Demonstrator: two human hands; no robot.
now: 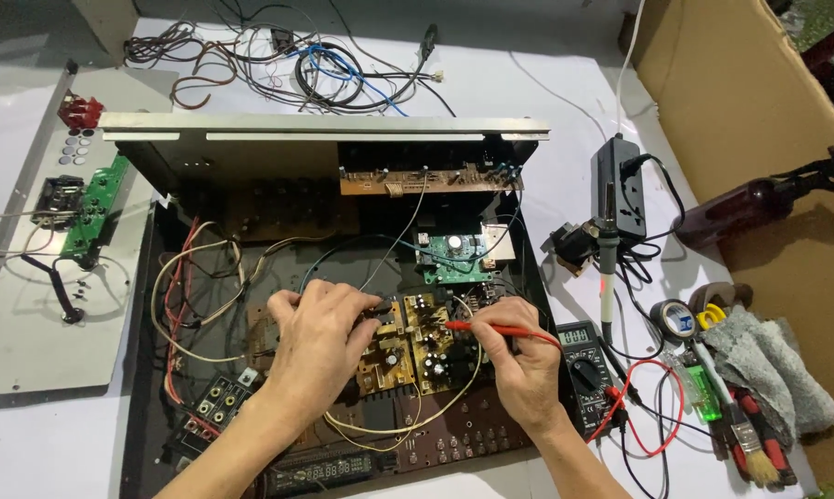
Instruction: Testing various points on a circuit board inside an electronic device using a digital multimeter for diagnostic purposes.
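Right hand point(519, 362) pinches the red probe point(491, 329), long axis left, tip on the brown circuit board point(415, 344) between both hands. Left hand point(320, 342) curled, presses a black probe point(377, 306) (mostly hidden), equally near.

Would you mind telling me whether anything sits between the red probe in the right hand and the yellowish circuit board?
Nothing visible does. The right hand holds the red probe, whose tip already meets the yellowish circuit board; the left hand rests on the board's other side.
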